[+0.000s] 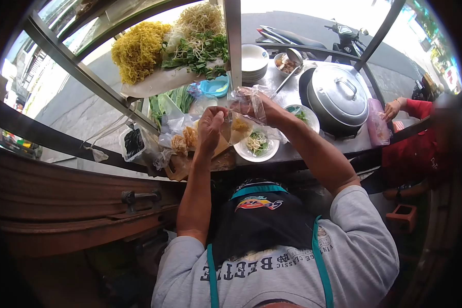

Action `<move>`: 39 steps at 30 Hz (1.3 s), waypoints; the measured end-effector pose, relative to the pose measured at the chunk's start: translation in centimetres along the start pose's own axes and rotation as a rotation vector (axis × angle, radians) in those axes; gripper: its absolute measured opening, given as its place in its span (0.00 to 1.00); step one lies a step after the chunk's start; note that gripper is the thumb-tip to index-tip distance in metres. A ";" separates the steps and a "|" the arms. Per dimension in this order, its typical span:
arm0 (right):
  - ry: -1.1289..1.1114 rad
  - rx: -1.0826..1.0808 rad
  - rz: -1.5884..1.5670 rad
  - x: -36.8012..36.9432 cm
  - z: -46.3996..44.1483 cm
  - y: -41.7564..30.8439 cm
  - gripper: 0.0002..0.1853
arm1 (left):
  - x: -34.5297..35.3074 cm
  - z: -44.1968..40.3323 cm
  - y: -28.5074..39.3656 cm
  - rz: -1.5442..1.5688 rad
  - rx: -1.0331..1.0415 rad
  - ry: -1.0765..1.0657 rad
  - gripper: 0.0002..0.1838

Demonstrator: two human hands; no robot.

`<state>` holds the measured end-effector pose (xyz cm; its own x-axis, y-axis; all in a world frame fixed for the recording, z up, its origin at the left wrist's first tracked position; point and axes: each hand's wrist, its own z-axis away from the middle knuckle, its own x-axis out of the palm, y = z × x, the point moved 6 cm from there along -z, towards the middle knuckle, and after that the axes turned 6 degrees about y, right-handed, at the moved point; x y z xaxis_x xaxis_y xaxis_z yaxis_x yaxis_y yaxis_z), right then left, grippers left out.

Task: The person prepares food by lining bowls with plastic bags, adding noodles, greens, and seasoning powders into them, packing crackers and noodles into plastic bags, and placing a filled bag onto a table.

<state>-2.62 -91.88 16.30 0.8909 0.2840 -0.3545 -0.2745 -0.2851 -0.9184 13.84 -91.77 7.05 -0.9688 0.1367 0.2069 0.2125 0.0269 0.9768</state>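
A clear plastic bag [239, 127] with something yellow in its bottom hangs between my hands, above a white bowl. My left hand [209, 127] pinches the bag's upper edge with thumb and fingers. My right hand [250, 105] grips the bag's top from the other side; loose clear plastic covers part of it and blurs its fingers. Below the bag, a white bowl [268, 154] holds bean sprouts and greens. Beside my right forearm stands a second bowl with greens [313, 123]. Fried crackers in a plastic bag [186, 139] lie left of my left hand.
A large lidded pot [340, 95] stands at right, near a ladle [292, 59], a meat bowl [282, 64] and stacked bowls [253, 59]. Yellow noodles [138, 51] and sprouts [203, 23] fill a raised shelf. Metal posts [232, 41] frame the stall. A co-worker's hand [391, 109] touches pink plastic [378, 123].
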 end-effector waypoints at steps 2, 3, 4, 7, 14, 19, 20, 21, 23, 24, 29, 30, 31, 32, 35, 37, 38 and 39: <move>-0.021 0.088 -0.228 2.1 -0.2 2.2 0.17 | -2.3 1.3 -1.2 0.010 -0.058 0.194 0.14; -0.053 0.093 -0.203 2.6 -0.2 1.9 0.18 | -2.7 2.2 -1.7 0.038 -0.114 0.227 0.14; -0.056 0.085 -0.242 3.3 -0.6 2.5 0.18 | -2.9 2.6 -2.1 0.070 -0.168 0.255 0.15; -0.087 0.068 -0.214 5.5 -2.6 7.2 0.18 | -1.6 0.9 -3.5 0.190 -0.356 0.225 0.17; -0.035 0.147 -0.327 4.1 -1.6 8.9 0.17 | -3.5 -1.5 -6.0 -0.106 -0.400 0.041 0.14; 0.063 0.024 -0.053 -0.4 -2.2 0.5 0.19 | -0.6 -3.0 5.1 -0.252 -0.282 -0.084 0.12; 0.050 0.022 -0.048 -1.0 -2.6 -0.4 0.20 | -0.5 -3.5 6.1 -0.251 -0.262 -0.106 0.12; 0.066 0.007 -0.076 -1.2 -2.8 -0.5 0.20 | -0.4 -3.7 6.6 -0.239 -0.261 -0.117 0.12; 0.086 -0.026 -0.133 -1.4 -3.2 -0.6 0.20 | -0.4 -3.5 7.4 -0.212 -0.262 -0.128 0.11; 0.101 -0.003 -0.142 -1.7 -3.2 -0.6 0.19 | -0.5 -3.6 7.5 -0.209 -0.257 -0.131 0.11; 0.076 0.090 -0.391 -0.6 -2.8 2.5 0.19 | -1.9 -3.1 5.0 -0.206 -0.298 -0.140 0.07; 0.077 0.124 -0.419 -0.4 -2.8 3.0 0.19 | -2.2 -3.1 4.3 -0.204 -0.311 -0.142 0.07; 0.066 0.146 -0.397 -0.3 -2.9 3.5 0.18 | -2.5 -3.1 3.7 -0.184 -0.330 -0.144 0.07; 0.070 0.125 -0.378 -0.3 -2.9 3.2 0.18 | -2.7 -3.1 3.6 -0.188 -0.331 -0.135 0.07; 0.069 0.135 -0.305 0.0 -2.6 2.5 0.18 | -3.0 -2.9 3.1 -0.195 -0.336 -0.112 0.08; 0.046 0.232 -0.231 0.2 -2.4 2.6 0.18 | -3.2 -2.8 2.6 -0.198 -0.331 -0.096 0.06; 0.054 0.111 -0.140 0.2 -2.3 2.7 0.18 | -3.3 -2.8 1.8 -0.227 -0.291 -0.104 0.06; 0.056 -0.029 -0.049 0.4 -2.2 3.3 0.19 | -3.6 -3.1 0.8 -0.258 -0.237 -0.102 0.05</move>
<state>-2.33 -94.73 13.56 0.9221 0.2464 -0.2982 -0.2206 -0.2984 -0.9286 17.04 -95.34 7.23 -0.9662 0.2541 -0.0433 -0.0848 -0.1550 0.9843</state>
